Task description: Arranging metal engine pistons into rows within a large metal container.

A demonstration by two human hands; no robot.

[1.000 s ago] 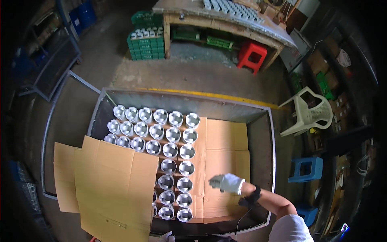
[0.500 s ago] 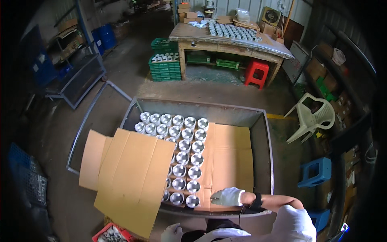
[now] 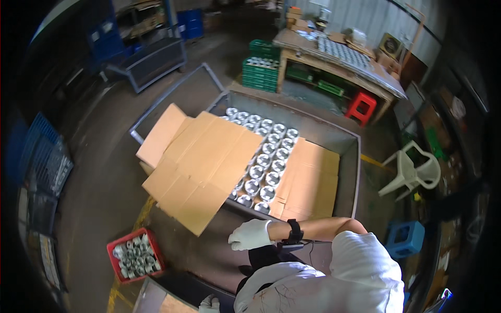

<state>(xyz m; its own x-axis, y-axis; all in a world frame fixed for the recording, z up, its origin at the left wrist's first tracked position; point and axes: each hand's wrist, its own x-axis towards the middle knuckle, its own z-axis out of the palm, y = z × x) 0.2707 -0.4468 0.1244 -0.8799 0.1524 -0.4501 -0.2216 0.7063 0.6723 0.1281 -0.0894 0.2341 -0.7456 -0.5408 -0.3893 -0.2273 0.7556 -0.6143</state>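
My right hand (image 3: 250, 235), in a white glove, hangs over the floor just in front of the near side of a metal bin (image 3: 359, 156). Its fingers are curled in and nothing shows in them. At the bottom edge is my left hand (image 3: 210, 303), also gloved, beside the dark rim of another container (image 3: 193, 284); its fingers are too small and cut off to read. Rows of silver pistons (image 3: 272, 179) stand upright in the bin. A folded cardboard sheet (image 3: 209, 161) covers those on the left, and flat cardboard (image 3: 313, 177) lines the right part.
A red crate (image 3: 112, 255) of metal parts stands on the floor at lower left. Farther off are green crates (image 3: 259, 78) and a wooden workbench (image 3: 334, 60) bearing more pistons. A red stool (image 3: 361, 107), a white chair (image 3: 412, 169) and a blue stool (image 3: 406, 240) stand at right.
The view has turned left and down, bringing the red crate and near container into sight. My right hand has left the cardboard in the bin and swung left, out past its near side.
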